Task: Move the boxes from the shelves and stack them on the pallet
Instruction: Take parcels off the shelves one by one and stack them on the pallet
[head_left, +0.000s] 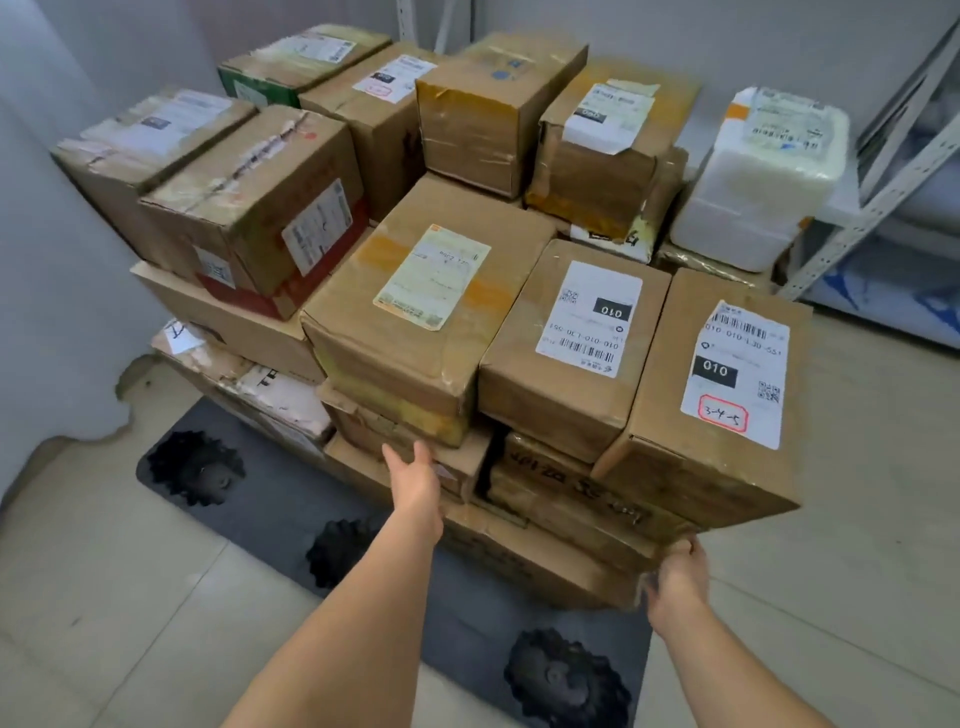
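Left hand (415, 480) sits low centre of the frame, fingers straight and loosely spread, fingertips against the front edge of a flattened lower box (410, 457) in the stack; it holds nothing. Right hand (675, 577) is at lower right, fingers curled around the torn bottom corner of the large base box (545, 551), gripping the cardboard edge.

The stack of boxes (431, 291) fills the middle of the frame, several layers high, sitting on a dark grey pallet (249, 467) with black gear-shaped marks, flat on the tiled floor (104, 597).

Front right: a brown box with a white label and red-circled handwriting (727, 374), tilted slightly, overhanging the layer below. Just left of it, touching, a second brown box with a white "010" label (576, 332). Left of that, a taped box with a yellowish label (431, 280).

Upper left: a red-bottomed carton (260, 208) and another carton behind it (150, 135). Along the top of the frame: a green-sided box (291, 62) and more taped brown boxes. Upper right: a white foam box (763, 171) at the stack's far corner.

Far right edge: a grey metal shelf frame (883, 182); its contents are too cropped to tell. All boxes are shut, contents hidden.
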